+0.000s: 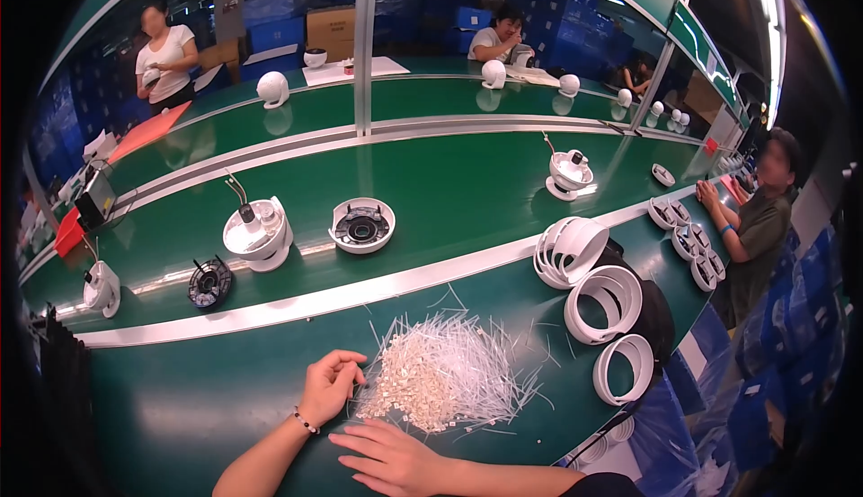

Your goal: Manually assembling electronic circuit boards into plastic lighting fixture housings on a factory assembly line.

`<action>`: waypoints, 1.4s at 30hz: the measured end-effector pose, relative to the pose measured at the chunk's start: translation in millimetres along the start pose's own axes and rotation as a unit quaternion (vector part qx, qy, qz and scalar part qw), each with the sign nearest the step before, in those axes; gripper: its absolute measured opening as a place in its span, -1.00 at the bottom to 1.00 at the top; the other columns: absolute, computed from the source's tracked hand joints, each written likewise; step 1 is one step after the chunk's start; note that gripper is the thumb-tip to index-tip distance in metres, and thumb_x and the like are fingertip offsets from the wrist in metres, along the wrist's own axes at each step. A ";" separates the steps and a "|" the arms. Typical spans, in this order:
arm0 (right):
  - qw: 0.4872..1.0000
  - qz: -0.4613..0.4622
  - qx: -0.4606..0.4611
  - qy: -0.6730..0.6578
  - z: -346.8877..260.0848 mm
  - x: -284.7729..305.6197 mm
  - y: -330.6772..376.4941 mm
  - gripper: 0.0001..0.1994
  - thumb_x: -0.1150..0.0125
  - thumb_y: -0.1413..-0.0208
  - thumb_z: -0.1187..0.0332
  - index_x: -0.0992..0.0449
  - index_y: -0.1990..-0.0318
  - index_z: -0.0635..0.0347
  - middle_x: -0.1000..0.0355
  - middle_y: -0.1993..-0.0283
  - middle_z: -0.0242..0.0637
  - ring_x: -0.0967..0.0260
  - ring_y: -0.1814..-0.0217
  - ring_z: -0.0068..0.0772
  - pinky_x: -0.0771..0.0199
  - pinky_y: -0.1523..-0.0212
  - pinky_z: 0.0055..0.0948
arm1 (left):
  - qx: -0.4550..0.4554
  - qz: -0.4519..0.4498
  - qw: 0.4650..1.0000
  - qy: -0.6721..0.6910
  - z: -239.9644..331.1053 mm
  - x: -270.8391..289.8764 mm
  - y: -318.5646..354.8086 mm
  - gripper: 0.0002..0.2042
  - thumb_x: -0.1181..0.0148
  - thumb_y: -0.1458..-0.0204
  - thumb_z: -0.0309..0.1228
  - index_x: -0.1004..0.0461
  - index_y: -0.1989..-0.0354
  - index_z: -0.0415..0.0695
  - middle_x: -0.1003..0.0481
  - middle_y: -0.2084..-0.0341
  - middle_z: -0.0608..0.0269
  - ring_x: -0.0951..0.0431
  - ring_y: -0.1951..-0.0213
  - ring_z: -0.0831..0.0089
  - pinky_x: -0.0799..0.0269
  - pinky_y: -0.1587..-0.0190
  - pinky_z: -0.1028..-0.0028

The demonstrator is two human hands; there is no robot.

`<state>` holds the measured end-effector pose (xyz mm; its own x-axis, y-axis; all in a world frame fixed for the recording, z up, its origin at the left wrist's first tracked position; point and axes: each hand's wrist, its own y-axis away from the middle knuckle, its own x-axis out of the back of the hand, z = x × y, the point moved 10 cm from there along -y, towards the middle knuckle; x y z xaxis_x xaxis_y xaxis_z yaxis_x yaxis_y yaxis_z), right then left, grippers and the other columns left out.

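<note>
Heap of thin white plastic cable ties (447, 377) on the green workbench (180, 407), just below the conveyor belt. Left hand (329, 387) at the heap's left edge, fingers curled, pinching at ties. Right hand (391, 461) flat below the heap, fingers spread, empty. Stacked white plastic rings (604, 304) to the right.

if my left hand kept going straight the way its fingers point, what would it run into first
Most likely the pile of white cable ties. The left hand rests on the green table with its curled fingers aimed right, already at the pile's near edge; whether they touch is unclear.
</note>
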<state>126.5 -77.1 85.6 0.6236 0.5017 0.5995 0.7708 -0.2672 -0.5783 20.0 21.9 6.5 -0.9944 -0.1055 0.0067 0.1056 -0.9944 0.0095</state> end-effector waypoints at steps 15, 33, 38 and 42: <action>1.000 0.017 -0.002 0.002 0.4 5.7 1.4 -0.67 -0.11 0.13 0.39 -0.34 0.15 0.27 -0.13 -0.11 -0.10 -0.12 -0.10 -0.16 -0.05 -0.13 -0.16 | 0.003 0.020 1.000 -0.007 0.1 2.3 5.5 -0.81 0.06 0.01 -0.55 -0.33 0.20 -0.31 -0.44 0.57 0.25 -0.35 0.64 0.68 -0.27 0.60 0.72; 0.886 0.357 -0.049 0.291 -10.2 362.5 6.0 0.14 -0.44 0.46 0.36 0.36 -0.25 0.17 -0.15 0.65 -0.48 -0.07 0.61 -0.68 -0.08 0.57 -0.71 | -0.430 0.226 0.800 -0.352 298.5 110.1 63.7 0.13 -0.38 0.47 -0.03 0.31 -0.23 -0.13 -0.11 0.78 0.51 -0.12 0.71 0.73 0.02 0.65 0.74; 0.902 0.326 -0.042 0.279 -20.4 338.2 6.7 0.09 -0.46 0.48 0.26 0.23 -0.22 0.18 -0.10 0.63 -0.49 -0.04 0.58 -0.66 -0.05 0.53 -0.70 | -0.410 0.271 0.792 -0.362 286.0 110.8 77.8 0.33 -0.35 0.82 0.22 0.26 -0.21 -0.17 -0.09 0.78 0.54 -0.09 0.71 0.74 0.07 0.65 0.74; 0.913 0.358 0.006 0.194 -40.5 336.6 14.9 -0.15 -0.42 0.43 0.23 -0.05 -0.08 0.24 -0.07 0.60 -0.47 -0.05 0.55 -0.60 -0.07 0.49 -0.69 | -0.462 0.269 0.745 -0.399 307.8 101.8 103.3 0.15 -0.32 0.63 0.23 0.05 -0.14 -0.27 -0.08 0.79 0.56 -0.09 0.72 0.73 0.03 0.63 0.72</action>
<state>353.2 54.4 301.2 0.9682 -0.1279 0.2149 0.1472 -0.4032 -0.9032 -68.6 -88.4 316.0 -0.4506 -0.8181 0.3574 0.0716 -0.4322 -0.8989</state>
